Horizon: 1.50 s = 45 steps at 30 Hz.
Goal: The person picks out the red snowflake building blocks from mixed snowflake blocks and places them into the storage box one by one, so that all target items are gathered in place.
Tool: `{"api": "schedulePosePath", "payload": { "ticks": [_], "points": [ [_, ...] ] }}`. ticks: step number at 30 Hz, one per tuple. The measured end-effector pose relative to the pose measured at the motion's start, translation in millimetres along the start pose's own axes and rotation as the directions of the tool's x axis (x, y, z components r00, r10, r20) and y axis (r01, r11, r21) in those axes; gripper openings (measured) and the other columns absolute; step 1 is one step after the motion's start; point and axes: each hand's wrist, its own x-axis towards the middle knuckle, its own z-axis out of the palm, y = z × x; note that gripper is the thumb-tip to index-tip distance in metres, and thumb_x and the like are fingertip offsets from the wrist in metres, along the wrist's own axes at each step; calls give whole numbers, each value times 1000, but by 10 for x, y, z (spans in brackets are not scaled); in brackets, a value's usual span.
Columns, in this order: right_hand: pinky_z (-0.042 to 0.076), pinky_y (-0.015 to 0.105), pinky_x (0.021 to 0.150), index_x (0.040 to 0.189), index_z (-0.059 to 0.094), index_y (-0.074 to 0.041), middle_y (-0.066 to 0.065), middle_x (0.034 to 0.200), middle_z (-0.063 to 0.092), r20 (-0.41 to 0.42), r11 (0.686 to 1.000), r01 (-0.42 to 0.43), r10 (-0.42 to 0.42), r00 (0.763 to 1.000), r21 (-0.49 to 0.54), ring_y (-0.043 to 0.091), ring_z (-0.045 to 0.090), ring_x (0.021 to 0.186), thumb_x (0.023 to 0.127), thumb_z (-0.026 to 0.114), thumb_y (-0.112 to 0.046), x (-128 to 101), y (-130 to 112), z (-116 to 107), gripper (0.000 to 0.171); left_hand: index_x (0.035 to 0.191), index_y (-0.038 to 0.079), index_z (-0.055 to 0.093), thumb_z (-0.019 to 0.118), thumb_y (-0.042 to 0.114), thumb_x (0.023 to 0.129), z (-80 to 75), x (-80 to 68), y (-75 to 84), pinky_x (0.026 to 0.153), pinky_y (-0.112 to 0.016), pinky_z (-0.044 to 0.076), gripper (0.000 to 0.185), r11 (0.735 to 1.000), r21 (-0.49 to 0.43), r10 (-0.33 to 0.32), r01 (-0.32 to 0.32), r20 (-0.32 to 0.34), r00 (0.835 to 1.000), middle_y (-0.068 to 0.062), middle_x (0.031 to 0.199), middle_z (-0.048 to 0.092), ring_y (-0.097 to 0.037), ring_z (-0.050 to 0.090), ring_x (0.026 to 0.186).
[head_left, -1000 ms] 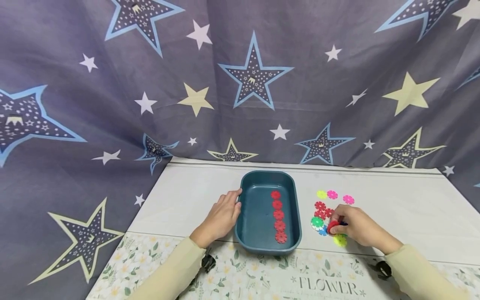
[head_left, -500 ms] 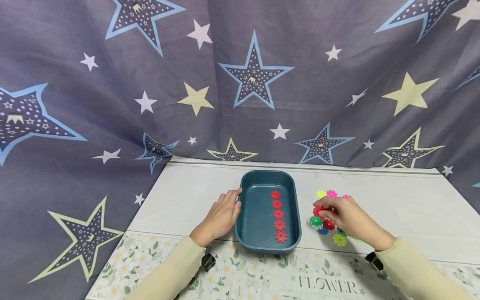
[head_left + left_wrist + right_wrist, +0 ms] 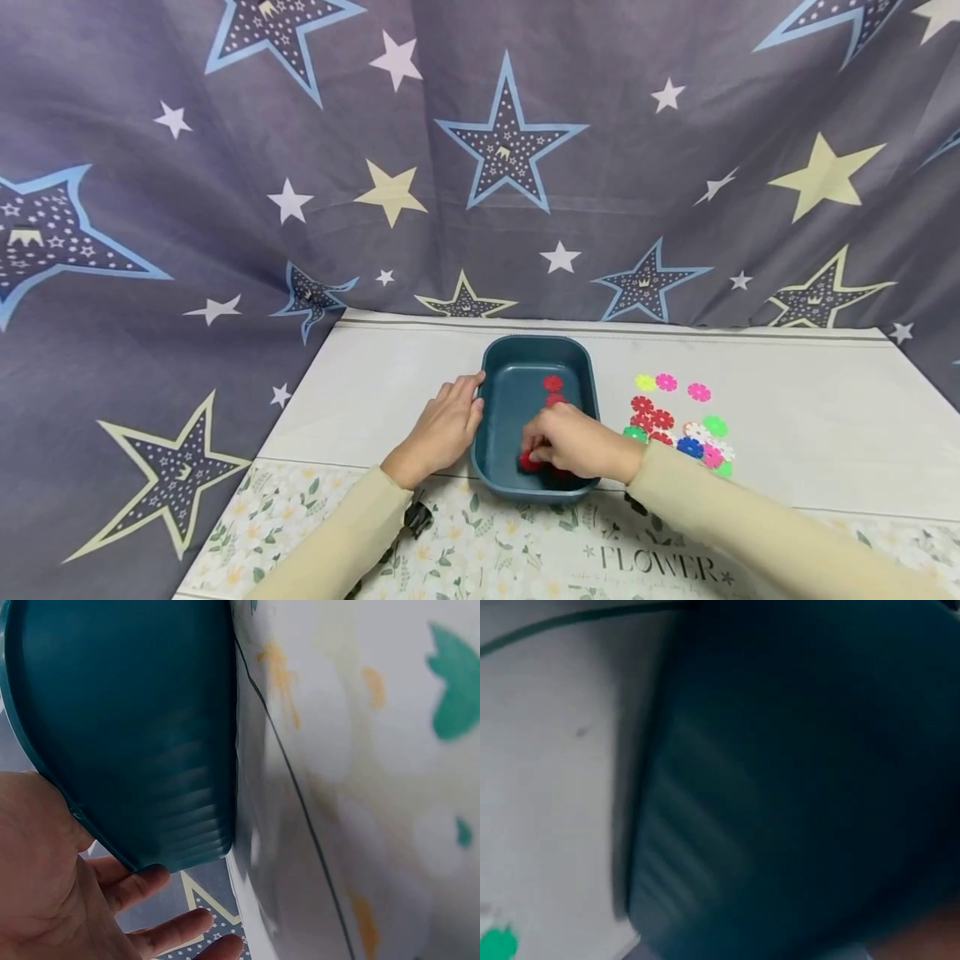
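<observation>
Placing step: right hand [image 3: 573, 443] down inside the teal tray [image 3: 496, 433], grip pinching what looks like a red flower disc [image 3: 528, 461] near the front end of the red row [image 3: 552, 383]. Left hand [image 3: 442, 429] flat against the tray's side. Next: seating the disc in line, then letting go.
</observation>
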Motion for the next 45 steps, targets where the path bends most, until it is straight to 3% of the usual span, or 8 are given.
{"api": "schedulePosePath", "payload": {
  "ticks": [10, 19, 24, 31, 35, 40, 43, 45],
  "points": [
    [44, 19, 54, 72, 69, -11, -7, 66, 60, 99, 995, -68, 75, 992, -77, 3, 53, 58, 77, 74, -1, 244, -34, 152, 12, 140, 2, 40, 39, 19, 103, -13, 18, 18, 72, -47, 43, 41, 1000, 5, -3, 3, 13, 1000, -12, 127, 49, -32, 49, 104],
    [43, 22, 52, 67, 64, -9, -6, 61, 56, 44, 990, -82, 88, 995, -118, 8, 52, 55, 73, 74, 3, 268, -75, 163, 17, 139, 2, 41, 40, 18, 103, -8, 28, 29, 71, -47, 44, 40, 1000, 3, 6, -6, 8, 1000, -12, 126, 49, -32, 50, 103],
    [50, 26, 65, 79, 70, -8, -1, 76, 66, -100, 987, -91, 78, 992, -134, 11, 62, 71, 79, 74, -3, 173, -16, -80, 7, 138, 1, 42, 42, 17, 102, 25, 22, 19, 71, -47, 44, 40, 1000, 10, 9, -9, -6, 1000, -13, 126, 50, -32, 50, 101],
    [51, 30, 65, 82, 71, -7, 0, 78, 66, -312, 971, -192, 139, 940, -145, 13, 61, 71, 78, 73, 3, -261, 262, -602, 11, 139, 2, 42, 41, 18, 102, 23, 13, 20, 72, -48, 44, 40, 1000, 4, -4, 4, -2, 1000, -12, 127, 50, -32, 50, 103],
    [51, 35, 66, 88, 71, -5, 2, 80, 64, -266, 928, -341, 293, 918, -152, 15, 59, 71, 78, 72, 5, -608, 513, -737, 14, 138, 2, 42, 41, 18, 102, 23, 11, 12, 73, -48, 44, 40, 1000, 10, -8, 8, -3, 1000, -12, 127, 49, -32, 50, 104],
    [48, 44, 73, 98, 69, 0, 5, 84, 62, -71, 859, -501, 496, 866, -108, 22, 58, 78, 77, 74, 2, -977, 784, -706, 22, 139, 3, 41, 40, 19, 102, 20, 3, 8, 73, -48, 44, 40, 1000, 10, -20, 20, 6, 1000, -12, 127, 49, -32, 49, 104],
    [47, 46, 74, 98, 69, 0, 4, 83, 61, -21, 837, -539, 539, 842, -91, 22, 57, 78, 75, 77, -1, -1100, 875, -639, 25, 139, 3, 41, 40, 20, 102, 23, 3, 6, 73, -48, 43, 40, 1000, 12, -24, 23, 9, 1000, -11, 126, 49, -31, 49, 105],
    [47, 45, 72, 94, 69, -2, 2, 81, 60, -37, 842, -532, 531, 847, -95, 20, 56, 75, 74, 78, -1, -1143, 909, -599, 22, 139, 3, 41, 40, 20, 102, 23, 4, 6, 73, -48, 43, 40, 1000, 10, -24, 24, 8, 1000, -11, 127, 49, -31, 49, 105]
  ]
}}
